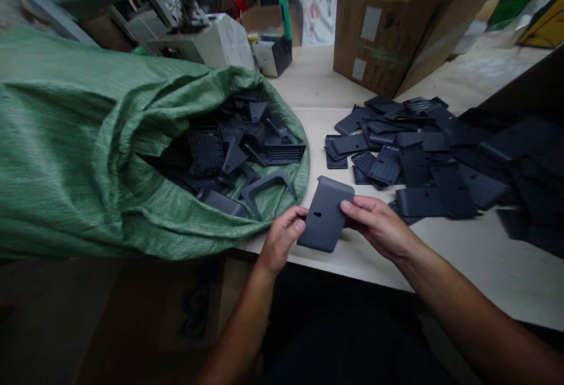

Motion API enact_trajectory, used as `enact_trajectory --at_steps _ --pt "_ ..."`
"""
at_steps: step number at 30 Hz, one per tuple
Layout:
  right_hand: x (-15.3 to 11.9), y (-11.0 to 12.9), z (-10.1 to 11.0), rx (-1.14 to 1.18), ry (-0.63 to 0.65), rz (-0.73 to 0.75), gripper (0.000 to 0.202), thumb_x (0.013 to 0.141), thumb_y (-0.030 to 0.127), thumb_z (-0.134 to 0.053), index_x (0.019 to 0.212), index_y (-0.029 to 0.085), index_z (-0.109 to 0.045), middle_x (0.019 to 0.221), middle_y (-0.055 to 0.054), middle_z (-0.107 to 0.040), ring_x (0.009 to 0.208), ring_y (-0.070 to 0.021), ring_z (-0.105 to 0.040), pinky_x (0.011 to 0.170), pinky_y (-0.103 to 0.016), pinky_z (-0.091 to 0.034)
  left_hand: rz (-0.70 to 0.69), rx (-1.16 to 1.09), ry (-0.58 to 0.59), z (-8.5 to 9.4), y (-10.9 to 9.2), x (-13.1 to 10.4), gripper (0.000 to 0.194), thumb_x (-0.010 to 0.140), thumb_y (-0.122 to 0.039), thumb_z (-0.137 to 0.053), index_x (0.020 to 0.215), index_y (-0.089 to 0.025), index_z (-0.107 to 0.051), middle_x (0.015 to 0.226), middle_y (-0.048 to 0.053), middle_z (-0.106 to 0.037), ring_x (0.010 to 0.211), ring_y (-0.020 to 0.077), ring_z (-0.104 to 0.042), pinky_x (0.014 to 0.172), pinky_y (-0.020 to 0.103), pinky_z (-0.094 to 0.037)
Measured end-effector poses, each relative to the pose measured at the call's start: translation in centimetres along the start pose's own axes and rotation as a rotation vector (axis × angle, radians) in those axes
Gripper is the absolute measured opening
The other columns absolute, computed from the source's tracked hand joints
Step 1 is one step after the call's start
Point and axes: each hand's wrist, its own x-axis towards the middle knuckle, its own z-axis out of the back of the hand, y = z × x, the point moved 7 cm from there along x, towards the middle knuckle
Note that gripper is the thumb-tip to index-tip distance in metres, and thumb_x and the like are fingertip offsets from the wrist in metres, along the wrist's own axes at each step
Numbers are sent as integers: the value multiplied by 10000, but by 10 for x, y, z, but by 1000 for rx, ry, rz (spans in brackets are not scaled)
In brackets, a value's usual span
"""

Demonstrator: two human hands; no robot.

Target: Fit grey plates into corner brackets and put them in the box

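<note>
A dark panel, just above the table edge at six o'clock, is pinched at three by the right hand and at nine by the left hand; slackening thumbs could drop it.

The panel, a dark grey, roughly rectangular plate with a smooth matte face, was whole, with a rounded lip along its far end and a small keyhole-shaped hole toward the left of its face. It was held tilted over the front edge of the table, its plain end nearest the viewer. The right hand gripped its right edge, thumb on the face; the left hand met its left edge.
</note>
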Motion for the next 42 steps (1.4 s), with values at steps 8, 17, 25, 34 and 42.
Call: enact_trajectory --at_steps 8,17,25,34,42 --pt "-16 -9 -49 -342 301 159 371 1016 493 -727 1231 203 -812 1162 -51 -806 1081 -241 -718 988 -335 -551 315 -605 -122 -33 4 21 361 827 -476 -700 1004 -163 -668 924 142 -803 924 292 -767 889 414 -590" --pt "-29 -9 -53 -360 39 388 277 985 455 -761 986 180 -793 949 -48 -767 957 -236 -704 885 -299 -556 90 -458 -298 -37 -16 8 240 881 -436 -610 926 -202 -584 743 84 -761 808 276 -766 815 385 -596" --pt "-20 -9 -63 -342 53 303 322 874 463 -888 1044 198 -822 1154 -79 -800 1166 -291 -714 1051 -387 -555 139 -604 -327 -30 -12 6 225 815 -412 -634 885 -209 -567 711 50 -729 815 270 -767 849 400 -603" --pt "-27 -1 -69 -348 -27 445 517 772 333 -982 1239 212 -796 1268 -55 -794 1207 -279 -719 1149 -369 -514 25 -511 -368 -28 -23 0 197 923 -395 -582 920 -202 -620 693 37 -710 870 260 -773 956 407 -586" --pt "-20 -10 -72 -277 75 271 302 771 360 -974 936 188 -790 957 -18 -768 887 -197 -690 811 -262 -574 24 -384 -340 -13 -23 -5 192 940 -358 -564 889 -197 -654 785 54 -757 837 233 -741 859 337 -575"
